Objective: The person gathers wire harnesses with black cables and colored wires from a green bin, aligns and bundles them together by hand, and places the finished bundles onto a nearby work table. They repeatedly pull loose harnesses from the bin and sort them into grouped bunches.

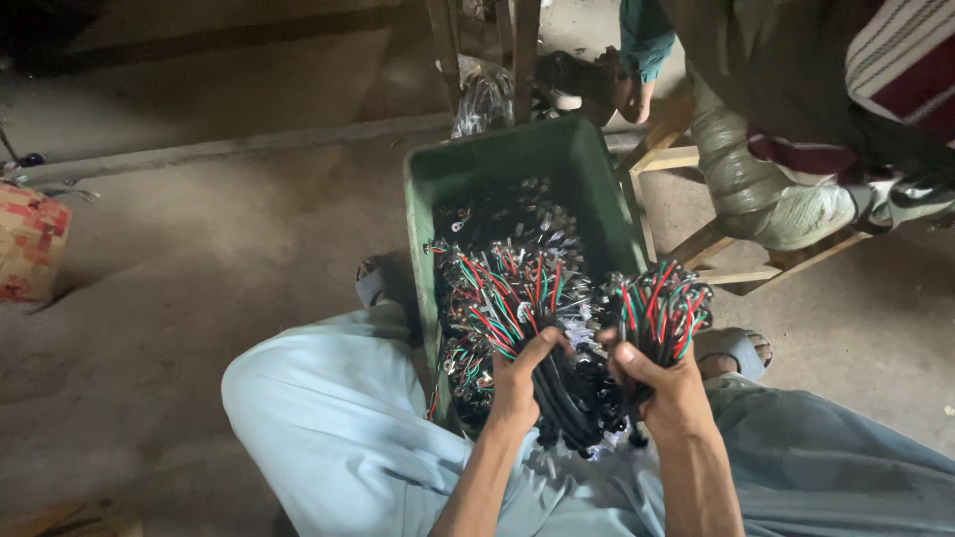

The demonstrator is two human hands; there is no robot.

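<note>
Head view: left hand (517,383) gripped a cable bundle (517,298) by its black stems, wire ends fanned toward 12. Right hand (665,388) clenched a second bundle (662,308) at 3, both over the green crate (517,159), so strays dropped in. Stool (696,249) at 2.

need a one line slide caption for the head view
Left hand and right hand each grip a cable bundle over a green crate of cables.
</note>
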